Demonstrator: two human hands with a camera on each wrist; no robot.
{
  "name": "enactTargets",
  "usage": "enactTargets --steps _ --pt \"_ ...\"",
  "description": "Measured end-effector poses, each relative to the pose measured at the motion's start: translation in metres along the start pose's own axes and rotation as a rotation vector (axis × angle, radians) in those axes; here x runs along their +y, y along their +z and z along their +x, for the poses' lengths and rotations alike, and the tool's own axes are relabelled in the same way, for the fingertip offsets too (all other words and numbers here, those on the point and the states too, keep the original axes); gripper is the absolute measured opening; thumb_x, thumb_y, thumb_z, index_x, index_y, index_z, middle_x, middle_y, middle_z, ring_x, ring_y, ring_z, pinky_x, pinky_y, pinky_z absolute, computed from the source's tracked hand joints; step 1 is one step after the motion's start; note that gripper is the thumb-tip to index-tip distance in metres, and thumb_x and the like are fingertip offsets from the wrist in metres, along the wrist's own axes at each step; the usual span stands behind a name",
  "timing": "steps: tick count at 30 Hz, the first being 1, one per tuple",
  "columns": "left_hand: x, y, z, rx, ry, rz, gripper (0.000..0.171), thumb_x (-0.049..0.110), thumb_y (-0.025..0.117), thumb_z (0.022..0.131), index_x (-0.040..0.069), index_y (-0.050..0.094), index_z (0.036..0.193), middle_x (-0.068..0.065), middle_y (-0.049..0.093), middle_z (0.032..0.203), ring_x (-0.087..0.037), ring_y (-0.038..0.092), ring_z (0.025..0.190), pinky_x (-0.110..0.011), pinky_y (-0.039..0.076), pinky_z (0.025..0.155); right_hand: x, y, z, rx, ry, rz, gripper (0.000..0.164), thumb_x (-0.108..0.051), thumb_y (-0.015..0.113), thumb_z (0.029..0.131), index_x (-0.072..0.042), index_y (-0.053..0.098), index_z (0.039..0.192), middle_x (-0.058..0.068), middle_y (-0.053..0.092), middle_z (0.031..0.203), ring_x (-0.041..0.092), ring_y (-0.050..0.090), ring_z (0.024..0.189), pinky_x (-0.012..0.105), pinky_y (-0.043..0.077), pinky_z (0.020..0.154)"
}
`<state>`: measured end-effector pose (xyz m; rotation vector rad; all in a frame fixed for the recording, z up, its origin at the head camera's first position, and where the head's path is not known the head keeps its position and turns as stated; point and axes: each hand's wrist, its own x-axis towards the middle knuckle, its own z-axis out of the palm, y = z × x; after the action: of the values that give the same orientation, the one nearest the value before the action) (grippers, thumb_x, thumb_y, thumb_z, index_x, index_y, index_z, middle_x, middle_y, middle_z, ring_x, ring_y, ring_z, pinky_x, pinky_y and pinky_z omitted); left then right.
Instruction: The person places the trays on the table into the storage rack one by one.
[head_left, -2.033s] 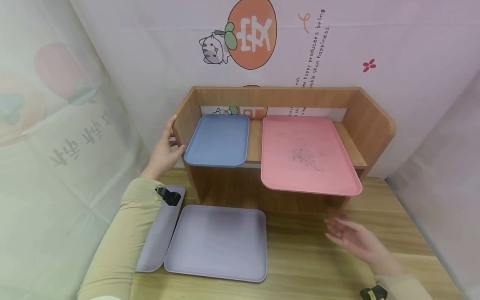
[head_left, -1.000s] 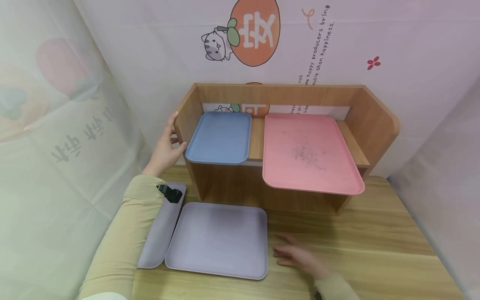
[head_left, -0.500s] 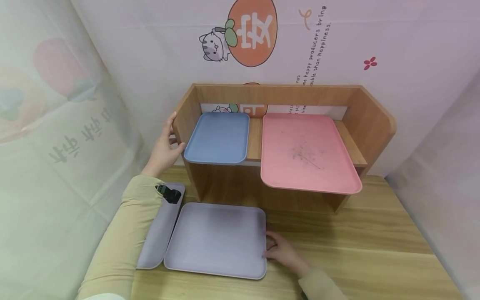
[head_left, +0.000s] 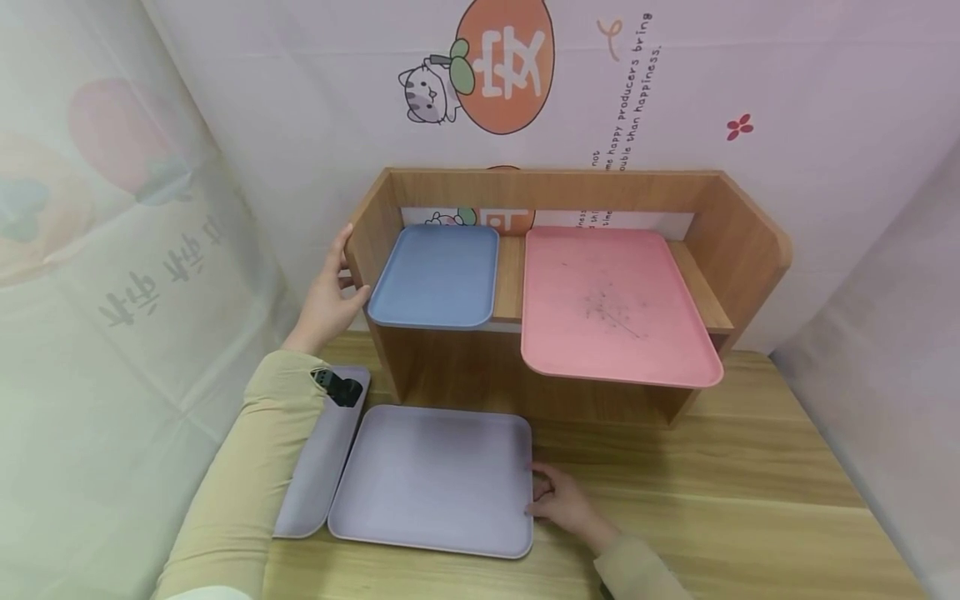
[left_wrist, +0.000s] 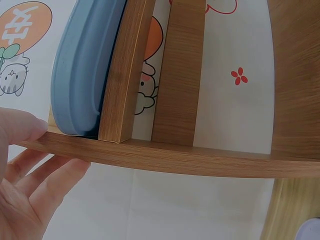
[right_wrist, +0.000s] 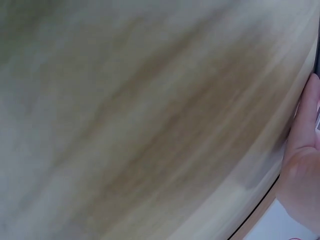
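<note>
My left hand (head_left: 327, 300) grips the left side panel of a small wooden desk shelf (head_left: 558, 192). In the left wrist view the thumb lies on the panel's inner side and the fingers (left_wrist: 65, 177) on its outer side. At the table's front, my right hand (head_left: 564, 502) holds the right edge of a flat purple tray (head_left: 433, 483), thumb at the rim and fingers bent. The right wrist view shows mostly blurred wood, with part of the hand (right_wrist: 302, 165) at its right edge. On the shelf lie a blue tray (head_left: 438, 277) and a larger pink tray (head_left: 611, 300).
Another purple tray (head_left: 318, 475) lies to the left, partly under my left forearm. The pink tray juts past the shelf's front edge. White printed cloth (head_left: 330, 100) hangs behind and on both sides. Bare wooden tabletop (head_left: 720, 500) stretches to the right.
My right hand has come left across the table from below the pink tray and taken the purple tray's right edge. It stays there over the last half second. The left hand keeps its grip.
</note>
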<state>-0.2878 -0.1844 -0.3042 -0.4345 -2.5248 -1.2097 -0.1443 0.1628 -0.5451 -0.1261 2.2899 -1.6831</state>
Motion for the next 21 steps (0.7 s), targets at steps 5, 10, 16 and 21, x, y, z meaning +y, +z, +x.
enactTargets --steps 5,10,16,21 --pt "0.000 0.000 0.000 -0.002 -0.006 0.006 0.089 -0.002 0.056 0.089 0.035 0.005 0.151 -0.030 0.043 0.132 -0.048 0.054 0.111 -0.059 0.047 0.091 -0.001 0.002 -0.001 0.055 0.003 -0.040 0.068 0.009 0.069 0.065 0.009 0.047 0.130 0.011 0.058 0.078 0.014 0.054 0.065 0.024 0.053 0.057" --pt "0.000 0.001 0.000 -0.006 -0.009 0.010 0.088 -0.001 0.056 0.089 0.034 0.005 0.152 -0.030 0.042 0.132 -0.048 0.053 0.111 -0.059 0.048 0.090 0.000 0.003 -0.003 0.104 0.007 -0.049 0.071 0.011 0.066 0.061 0.008 0.048 0.130 0.011 0.059 0.079 0.015 0.054 0.066 0.023 0.050 0.057" --pt "-0.001 0.001 0.000 -0.008 -0.008 -0.018 0.088 -0.002 0.056 0.089 0.034 0.005 0.152 -0.031 0.043 0.131 -0.049 0.054 0.111 -0.059 0.049 0.088 0.001 -0.008 -0.008 0.065 0.035 0.001 0.076 0.011 0.060 0.062 0.009 0.041 0.135 0.020 0.064 0.092 0.021 0.061 0.076 0.031 0.056 0.064" --pt "-0.001 0.001 0.000 -0.006 -0.003 -0.023 0.088 -0.003 0.056 0.089 0.034 0.006 0.152 -0.031 0.042 0.131 -0.049 0.054 0.110 -0.059 0.049 0.088 0.006 -0.023 -0.012 -0.004 0.010 0.062 0.077 0.011 0.056 0.064 0.014 0.032 0.137 0.029 0.062 0.102 0.026 0.063 0.087 0.035 0.057 0.069"
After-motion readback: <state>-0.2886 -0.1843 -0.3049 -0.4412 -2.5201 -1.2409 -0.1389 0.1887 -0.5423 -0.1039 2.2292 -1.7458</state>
